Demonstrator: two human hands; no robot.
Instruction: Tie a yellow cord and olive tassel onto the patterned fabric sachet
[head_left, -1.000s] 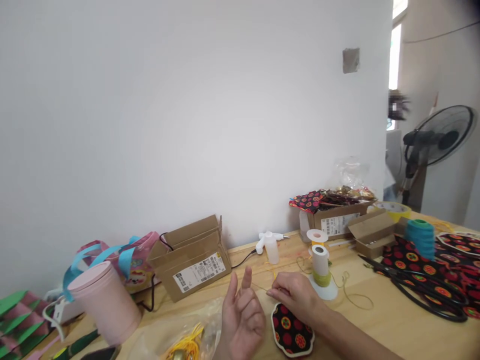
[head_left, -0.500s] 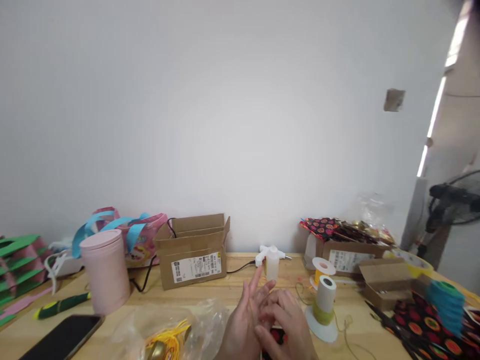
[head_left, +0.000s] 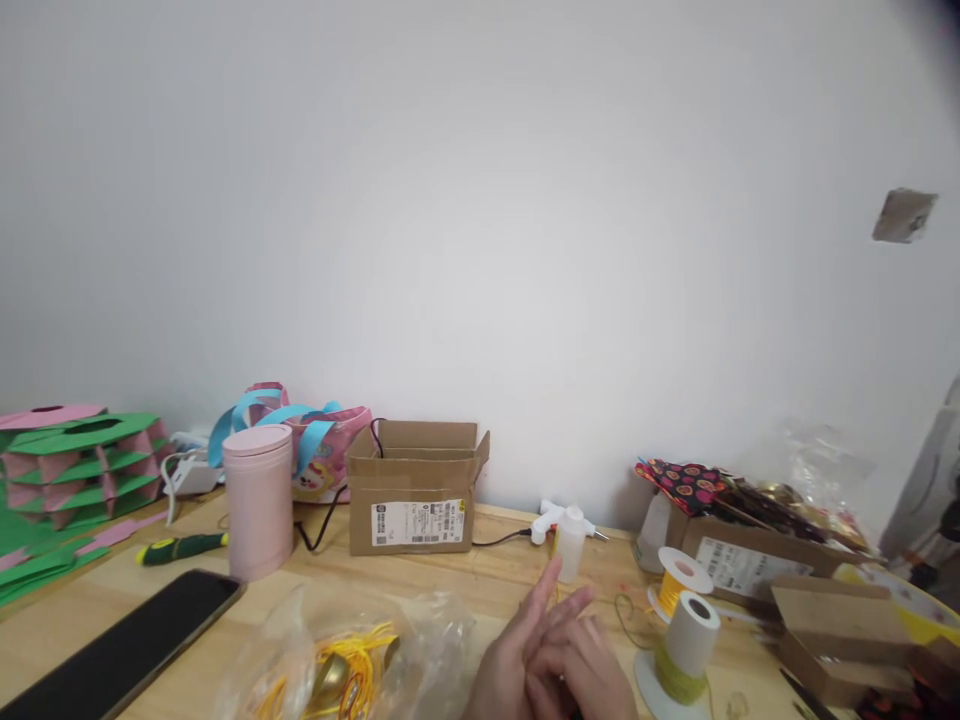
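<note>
At the near edge of the table my two hands are together, fingers overlapping. My left hand [head_left: 510,660] has its index finger stretched up and away; its other fingers are partly covered by the right. My right hand [head_left: 589,665] is closed, with curled fingertips against the left palm. Whatever sits between them is hidden, apart from a small dark bit low between the hands. Just beyond the left index fingertip stands a white squeeze bottle [head_left: 571,545]. Left of the hands lies a clear plastic bag [head_left: 439,640] with yellow cords [head_left: 367,650] and a brass-coloured bell [head_left: 328,682].
Right of the hands stand a spool of olive thread [head_left: 681,680] and a spool of yellow cord [head_left: 681,575]. Behind are a white glue gun [head_left: 547,515] and cardboard boxes [head_left: 412,480]. A pink canister [head_left: 259,510], phone [head_left: 127,640] and green-handled screwdriver [head_left: 184,547] lie left.
The view has swung left, so the table things appear farther right. My hands stay together, the right fingers more curled into the left hand. The dark patterned cloth below them is now mostly out of sight.
</note>
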